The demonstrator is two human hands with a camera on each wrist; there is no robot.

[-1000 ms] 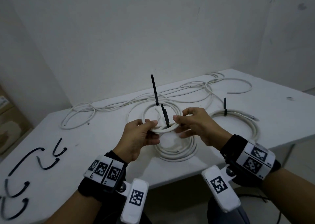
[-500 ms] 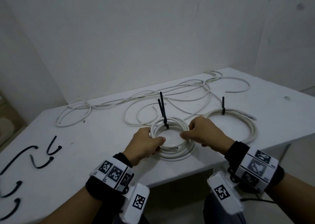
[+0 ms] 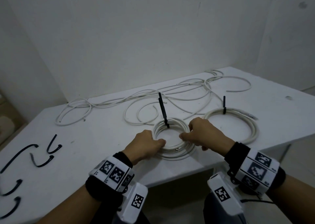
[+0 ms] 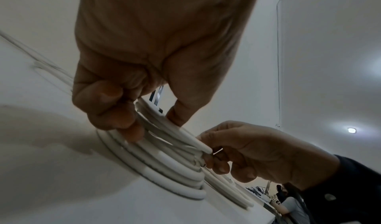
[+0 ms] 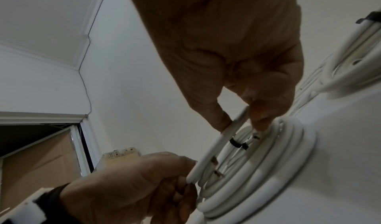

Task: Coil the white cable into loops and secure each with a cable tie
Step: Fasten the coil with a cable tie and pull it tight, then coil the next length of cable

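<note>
Grip by both hands, left hand (image 3: 148,143) and right hand (image 3: 203,133) each pinched on opposite sides of the tied white coil (image 3: 172,153), which is set on the bench (image 3: 85,155); next, loose cable (image 3: 136,101) is judged to need coiling.

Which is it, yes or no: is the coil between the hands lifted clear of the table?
No: the coil lies flat on the table, gripped by the left hand and right hand.
</note>
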